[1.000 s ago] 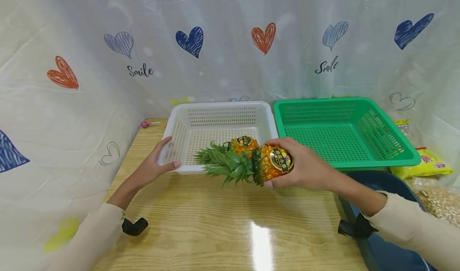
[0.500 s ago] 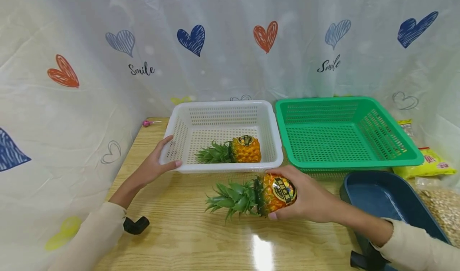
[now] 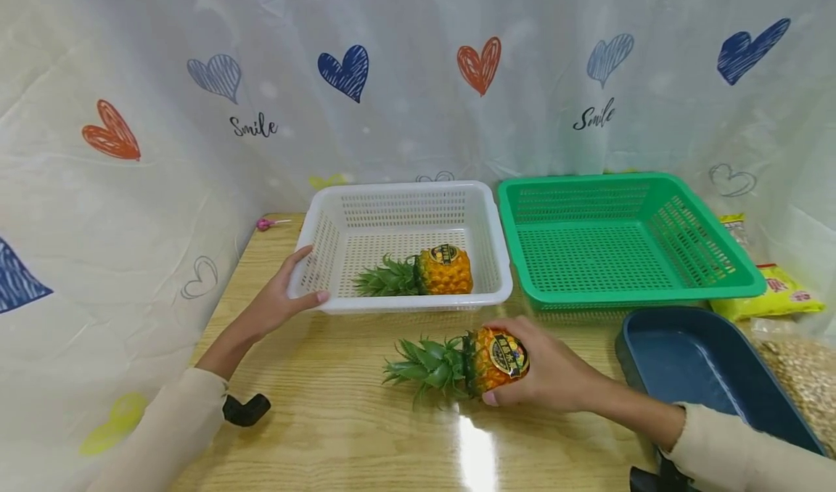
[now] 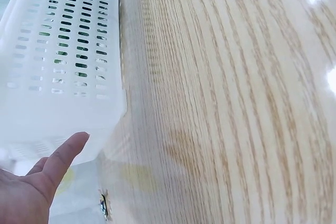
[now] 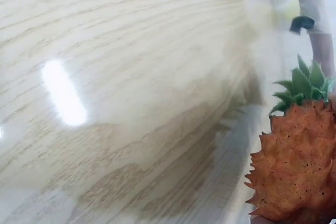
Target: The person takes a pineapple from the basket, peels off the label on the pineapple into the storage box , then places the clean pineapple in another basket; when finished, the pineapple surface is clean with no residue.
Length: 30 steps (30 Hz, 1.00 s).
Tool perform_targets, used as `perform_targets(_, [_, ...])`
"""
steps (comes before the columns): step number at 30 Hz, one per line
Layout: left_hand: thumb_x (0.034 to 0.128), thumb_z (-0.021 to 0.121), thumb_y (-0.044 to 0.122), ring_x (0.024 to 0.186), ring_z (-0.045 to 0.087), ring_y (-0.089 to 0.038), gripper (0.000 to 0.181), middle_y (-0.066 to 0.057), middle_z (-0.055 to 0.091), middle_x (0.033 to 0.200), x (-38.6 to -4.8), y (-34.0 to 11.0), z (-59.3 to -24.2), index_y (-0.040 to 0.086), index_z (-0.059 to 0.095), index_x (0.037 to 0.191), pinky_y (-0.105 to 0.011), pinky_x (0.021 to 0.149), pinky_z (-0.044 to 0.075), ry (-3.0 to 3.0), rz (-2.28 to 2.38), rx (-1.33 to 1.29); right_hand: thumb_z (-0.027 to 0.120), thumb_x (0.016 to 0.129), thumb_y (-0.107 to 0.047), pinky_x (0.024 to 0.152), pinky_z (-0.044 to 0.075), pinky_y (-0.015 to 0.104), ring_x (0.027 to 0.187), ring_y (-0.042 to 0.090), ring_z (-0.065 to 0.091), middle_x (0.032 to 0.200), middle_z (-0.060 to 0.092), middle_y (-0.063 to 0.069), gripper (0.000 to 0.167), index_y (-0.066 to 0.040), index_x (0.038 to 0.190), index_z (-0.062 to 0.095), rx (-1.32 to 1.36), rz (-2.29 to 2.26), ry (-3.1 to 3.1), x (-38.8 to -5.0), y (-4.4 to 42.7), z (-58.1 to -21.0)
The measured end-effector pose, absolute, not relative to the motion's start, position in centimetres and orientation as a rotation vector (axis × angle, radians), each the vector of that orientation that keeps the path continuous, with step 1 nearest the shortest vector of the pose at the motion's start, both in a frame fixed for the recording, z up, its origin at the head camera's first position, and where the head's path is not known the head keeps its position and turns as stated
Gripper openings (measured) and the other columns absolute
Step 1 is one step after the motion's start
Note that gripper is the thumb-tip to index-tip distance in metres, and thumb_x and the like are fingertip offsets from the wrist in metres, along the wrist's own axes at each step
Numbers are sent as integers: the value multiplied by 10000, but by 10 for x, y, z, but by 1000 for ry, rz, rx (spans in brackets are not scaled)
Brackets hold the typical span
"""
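Just below the centre of the head view, gripping a pineapple (image 3: 485, 358) by its orange body, with the fingers and thumb of the right hand (image 3: 545, 370) curled round it. Held lengthwise low over the wooden desk (image 3: 339, 419), with leafy crown towards nine o'clock and black-and-gold label uppermost; impossible to tell whether touching the wood. Seen close up in the right wrist view too, towards four o'clock there, with spiny skin and a few green leaves.

At about ten o'clock from that fruit, resting the left hand (image 3: 279, 302) against the near-left corner of a white basket (image 3: 418, 305), with thumb and forefinger spread and fairly straight. Carrying, on the basket's perforated floor near the front wall, a second pineapple (image 3: 445, 268), likewise with crown to nine o'clock.

Towards two o'clock from the gripped fruit, just beside the white rim, showing a green basket (image 3: 630, 296). At three o'clock, showing a dark blue tub (image 3: 705, 365); farther out, a yellow packet (image 3: 771, 303) and a bag of pale flakes (image 3: 797, 376). Out at ten o'clock, near the desk's far-left corner, showing a pink lollipop (image 3: 264, 224). Along twelve o'clock, hung behind everything, showing a pale curtain (image 3: 405, 136) printed with hearts and "Smile"
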<state>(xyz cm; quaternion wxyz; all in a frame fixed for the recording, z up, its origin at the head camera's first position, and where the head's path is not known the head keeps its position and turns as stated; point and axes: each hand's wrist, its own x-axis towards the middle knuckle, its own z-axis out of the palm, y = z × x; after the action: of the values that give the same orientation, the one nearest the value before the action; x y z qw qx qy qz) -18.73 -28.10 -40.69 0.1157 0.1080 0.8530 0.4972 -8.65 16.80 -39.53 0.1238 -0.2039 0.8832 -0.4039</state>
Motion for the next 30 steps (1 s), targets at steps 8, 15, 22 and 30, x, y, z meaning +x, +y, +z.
perform_targets(8, [963, 690, 250, 1330, 491, -429, 934, -263, 387, 1520, -188, -280, -405, 249, 35, 1627, -522, 1026, 437, 2490, 1451, 325, 905, 642, -540, 698, 529, 238, 1031, 212, 570, 1259, 555, 73, 953, -164, 1425, 513, -579, -1133, 2620, -88, 168, -407])
perform_targets(15, [960, 693, 249, 1346, 471, -432, 939, -262, 347, 1545, -188, -281, -405, 240, 33, 1627, -536, 1041, 424, 2491, 1455, 321, 902, 663, -523, 692, 534, 246, 1051, 229, 578, 1297, 537, 83, 948, -175, 1445, 495, -564, -1122, 2586, -91, 167, -410])
perform_targets(22, [969, 679, 276, 1354, 464, -426, 938, -264, 358, 1539, -186, -283, -401, 221, 14, 1627, -561, 1064, 398, 2524, 1393, 330, 895, 676, -526, 691, 536, 243, 1045, 222, 577, 1279, 533, 79, 950, -173, 1457, 485, -570, -1138, 2567, -93, 166, -412])
perform_targets(30, [950, 707, 297, 1363, 413, -508, 998, -269, 235, 1573, -183, -284, -388, 107, -10, 1617, -604, 1008, 458, 2630, 1268, 367, 893, 678, -523, 693, 535, 244, 1037, 212, 581, 1264, 541, 68, 944, -163, 1452, 488, -589, -1140, 2573, -94, 167, -413])
